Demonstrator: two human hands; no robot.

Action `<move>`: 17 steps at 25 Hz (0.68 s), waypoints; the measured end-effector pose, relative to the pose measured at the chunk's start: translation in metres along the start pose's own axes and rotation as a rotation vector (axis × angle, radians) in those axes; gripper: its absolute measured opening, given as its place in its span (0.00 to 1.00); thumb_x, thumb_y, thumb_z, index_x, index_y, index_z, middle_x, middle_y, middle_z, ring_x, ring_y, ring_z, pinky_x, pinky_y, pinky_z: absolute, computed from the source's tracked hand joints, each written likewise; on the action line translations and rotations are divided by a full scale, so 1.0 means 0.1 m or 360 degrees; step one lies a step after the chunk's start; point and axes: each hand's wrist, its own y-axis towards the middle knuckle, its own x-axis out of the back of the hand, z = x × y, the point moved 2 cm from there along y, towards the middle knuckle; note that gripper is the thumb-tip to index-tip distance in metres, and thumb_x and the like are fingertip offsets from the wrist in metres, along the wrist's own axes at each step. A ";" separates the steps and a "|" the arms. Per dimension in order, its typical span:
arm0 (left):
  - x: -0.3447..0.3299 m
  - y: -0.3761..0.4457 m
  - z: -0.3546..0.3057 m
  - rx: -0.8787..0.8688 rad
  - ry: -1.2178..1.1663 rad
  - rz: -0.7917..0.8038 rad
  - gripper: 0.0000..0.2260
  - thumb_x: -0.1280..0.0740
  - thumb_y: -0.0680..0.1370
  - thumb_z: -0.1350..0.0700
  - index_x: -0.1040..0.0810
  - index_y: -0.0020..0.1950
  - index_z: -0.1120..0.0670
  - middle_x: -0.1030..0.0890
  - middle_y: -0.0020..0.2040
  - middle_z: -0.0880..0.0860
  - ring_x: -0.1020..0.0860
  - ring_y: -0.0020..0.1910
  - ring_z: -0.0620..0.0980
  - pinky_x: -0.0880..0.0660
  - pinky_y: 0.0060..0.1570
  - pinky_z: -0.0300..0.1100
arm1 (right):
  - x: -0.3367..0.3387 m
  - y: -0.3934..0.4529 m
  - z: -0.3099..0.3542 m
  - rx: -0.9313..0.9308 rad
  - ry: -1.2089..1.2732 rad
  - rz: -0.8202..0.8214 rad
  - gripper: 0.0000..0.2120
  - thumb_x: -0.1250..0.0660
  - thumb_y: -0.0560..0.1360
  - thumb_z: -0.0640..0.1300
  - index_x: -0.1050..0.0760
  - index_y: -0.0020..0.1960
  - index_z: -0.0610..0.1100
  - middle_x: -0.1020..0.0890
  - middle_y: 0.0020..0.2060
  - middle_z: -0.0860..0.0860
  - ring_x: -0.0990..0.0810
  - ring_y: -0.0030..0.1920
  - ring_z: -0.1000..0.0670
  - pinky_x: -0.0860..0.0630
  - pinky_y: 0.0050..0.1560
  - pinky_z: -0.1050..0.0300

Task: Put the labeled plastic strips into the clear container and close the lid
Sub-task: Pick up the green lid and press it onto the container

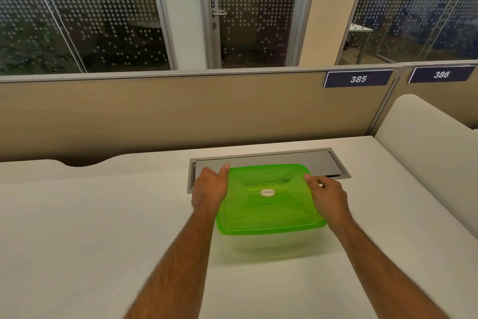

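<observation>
A clear plastic container (269, 241) stands on the white desk with its translucent green lid (269, 202) lying on top. The lid carries a round white sticker and a handwritten word. My left hand (209, 189) grips the lid's left edge, thumb on its far left corner. My right hand (328, 197) grips the right edge, fingertips resting on top. No labeled strips show outside the container; a faint shape under the lid's near edge cannot be made out.
A grey cable hatch (331, 163) is set into the desk (103, 215) just behind the container. A beige partition (181, 111) with number plates 385 and 386 runs along the back. A rounded white divider (426, 137) rises on the right.
</observation>
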 end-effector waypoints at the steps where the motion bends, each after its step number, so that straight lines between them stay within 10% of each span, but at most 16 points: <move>1: 0.01 -0.07 0.02 0.0010 0.0012 -0.0016 0.25 0.43 0.78 0.34 0.26 0.53 0.57 0.20 0.55 0.58 0.24 0.51 0.58 0.32 0.45 0.46 | 0.00 -0.01 0.01 0.0001 -0.0006 -0.0003 0.19 0.36 0.78 0.57 0.18 0.53 0.42 0.16 0.50 0.44 0.21 0.53 0.40 0.30 0.51 0.53; 17: 0.04 -0.66 0.16 -0.0087 -0.0015 -0.0239 0.15 0.43 0.82 0.47 0.29 0.53 0.59 0.20 0.52 0.62 0.23 0.52 0.65 0.29 0.47 0.51 | 0.04 -0.10 0.10 0.0010 -0.0260 -0.0085 0.24 0.39 0.78 0.60 0.21 0.41 0.41 0.17 0.42 0.40 0.22 0.49 0.36 0.31 0.45 0.51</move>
